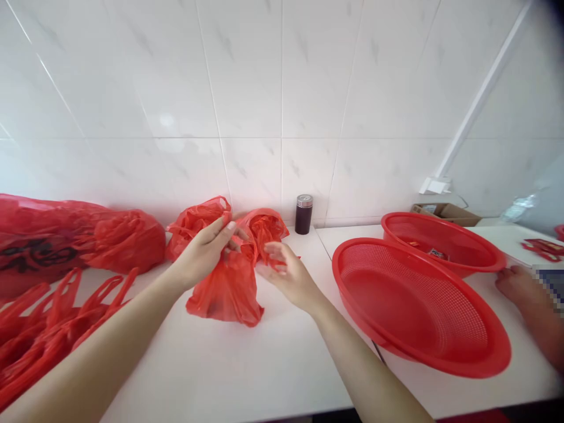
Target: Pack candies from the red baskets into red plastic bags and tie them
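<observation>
A thin red plastic bag (229,291) hangs just over the white table, its upper part pinched in my left hand (207,249). My right hand (286,273) is beside the bag's right edge with its fingers apart and slightly curled; it holds nothing that I can see. Behind my hands, two crumpled red bags, one on the left (194,220) and one on the right (267,226), rest against the wall. What the bag in my hand contains cannot be made out.
Large stuffed red bags (123,238) and a pile of bags with handles (48,329) lie left. A dark tumbler (304,217) stands by the wall. Right are a red basket (414,299), another basket (440,235), a cardboard box (453,214) and another person's hand (515,282).
</observation>
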